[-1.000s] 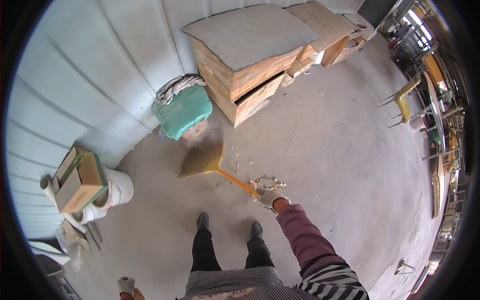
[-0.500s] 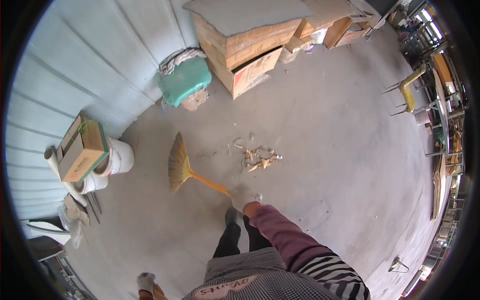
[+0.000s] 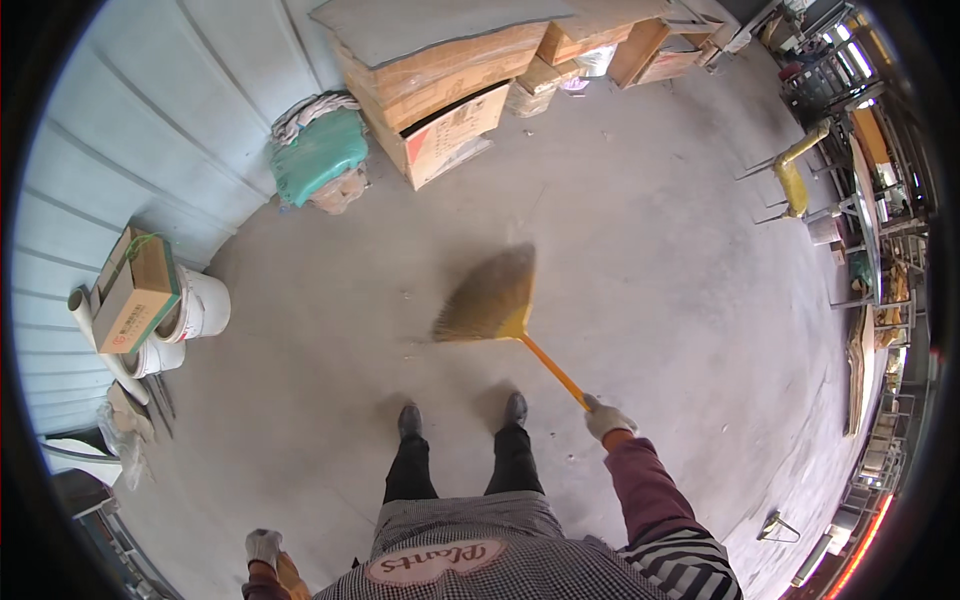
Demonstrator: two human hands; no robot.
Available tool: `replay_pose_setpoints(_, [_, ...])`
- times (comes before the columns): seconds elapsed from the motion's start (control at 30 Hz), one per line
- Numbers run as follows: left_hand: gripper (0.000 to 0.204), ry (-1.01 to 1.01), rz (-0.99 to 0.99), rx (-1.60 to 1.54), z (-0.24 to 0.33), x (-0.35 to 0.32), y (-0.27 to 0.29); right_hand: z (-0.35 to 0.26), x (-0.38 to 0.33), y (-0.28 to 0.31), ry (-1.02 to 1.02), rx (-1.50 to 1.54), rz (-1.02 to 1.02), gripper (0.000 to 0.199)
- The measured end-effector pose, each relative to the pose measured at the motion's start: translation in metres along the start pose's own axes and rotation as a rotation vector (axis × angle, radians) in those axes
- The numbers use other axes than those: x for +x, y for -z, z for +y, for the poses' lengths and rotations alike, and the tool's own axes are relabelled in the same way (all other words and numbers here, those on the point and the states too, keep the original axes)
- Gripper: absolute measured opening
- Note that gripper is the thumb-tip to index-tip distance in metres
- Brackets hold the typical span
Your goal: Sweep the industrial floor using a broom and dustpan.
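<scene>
My right hand (image 3: 608, 418), in a pale glove, is closed around the orange handle of a broom (image 3: 490, 300). The broom's fan-shaped bristles spread over the floor ahead of my feet, to the left of that hand. A few small scraps (image 3: 407, 295) lie just left of the bristles; whatever is under the broom is hidden. My left hand (image 3: 264, 547), also gloved, hangs low at the bottom left with its fingers curled. A tan piece (image 3: 291, 577) shows right beside it, partly cut off; what the fingers grip is unclear.
White buckets (image 3: 202, 305) with a cardboard box (image 3: 138, 295) on top stand by the left wall. Farther off are a green bundle (image 3: 322, 155) and large cartons (image 3: 455, 130). A yellow stool-like object (image 3: 792, 185) and cluttered racks line the right side.
The broom has swung from left to right, over where the scrap pile lay. My right hand moved right with it. My feet now stand apart, and the surroundings have shifted left in view.
</scene>
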State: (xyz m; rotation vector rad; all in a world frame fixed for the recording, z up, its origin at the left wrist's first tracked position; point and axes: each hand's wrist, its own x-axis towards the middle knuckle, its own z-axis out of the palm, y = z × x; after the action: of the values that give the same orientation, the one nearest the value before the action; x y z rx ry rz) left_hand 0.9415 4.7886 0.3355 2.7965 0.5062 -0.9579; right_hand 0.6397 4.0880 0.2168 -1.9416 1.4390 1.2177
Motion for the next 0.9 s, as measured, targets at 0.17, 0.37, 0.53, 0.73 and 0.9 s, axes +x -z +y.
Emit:
replay_pose_setpoints(0.17, [0.022,-0.009,-0.033,-0.139,0.093,-0.056,-0.028,0.157,0.006,0.016,-0.277,-0.046,-0.021,0.046])
replay_pose_setpoints(0.37, [0.022,-0.083,-0.025,-0.128,0.111,-0.076,-0.038,0.267,-0.024,0.039,-0.421,0.213,0.191,0.040])
replay_pose_setpoints(0.53, [0.025,-0.130,-0.061,0.229,0.057,-0.049,-0.033,0.242,-0.090,-0.007,-0.021,0.376,0.337,0.041])
replay_pose_setpoints(0.73, [0.039,-0.278,-0.194,0.158,-0.009,0.012,-0.040,0.027,-0.083,-0.093,0.430,0.253,0.138,0.044])
replay_pose_setpoints(0.9, [0.031,-0.178,-0.077,-0.001,-0.079,0.036,-0.002,-0.085,-0.074,-0.063,0.496,0.021,0.098,0.037])
